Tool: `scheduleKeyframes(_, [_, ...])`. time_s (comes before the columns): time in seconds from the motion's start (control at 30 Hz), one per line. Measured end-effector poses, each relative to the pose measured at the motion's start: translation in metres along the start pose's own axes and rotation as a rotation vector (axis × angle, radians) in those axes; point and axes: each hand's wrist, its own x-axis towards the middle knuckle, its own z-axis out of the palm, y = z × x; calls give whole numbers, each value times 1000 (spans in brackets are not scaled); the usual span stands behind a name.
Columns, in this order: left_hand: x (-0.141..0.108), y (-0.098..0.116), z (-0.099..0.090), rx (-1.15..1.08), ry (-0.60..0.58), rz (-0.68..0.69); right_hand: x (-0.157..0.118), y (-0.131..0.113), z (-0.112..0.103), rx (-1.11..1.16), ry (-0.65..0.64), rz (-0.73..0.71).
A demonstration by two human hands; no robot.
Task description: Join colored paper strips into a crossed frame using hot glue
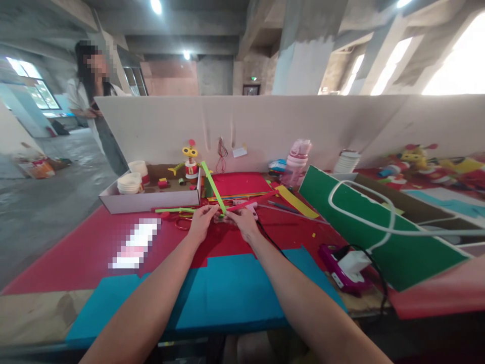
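Note:
Above the red table covering, my left hand is closed, its fingertips pinching near the lower end of a light green paper strip that stands up at a slant. Close beside it my right hand is closed at the same spot, where a red paper strip meets the green one and runs off to the right. Fingers hide the exact join. Near my left hand lie red-handled scissors and another green strip. Beyond both hands are red paper sheets.
A white box with paper cups and a yellow-headed figure stand at the left. Blue sheets cover the front. To the right are a purple power strip, a cable and a green panel. A person stands far left.

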Motion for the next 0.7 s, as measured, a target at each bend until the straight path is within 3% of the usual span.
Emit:
scheduleKeyframes(0.13, [-2, -3, 3, 64, -85, -18, -1, 0, 1, -8, -23, -27])
scheduleKeyframes(0.37, [-2, -5, 2, 107, -36, 22, -2, 4, 1, -40, -27, -45])
scheduleKeyframes(0.7, [0, -2, 3, -1, -31, -35, 2, 2, -2, 64, -57, -19])
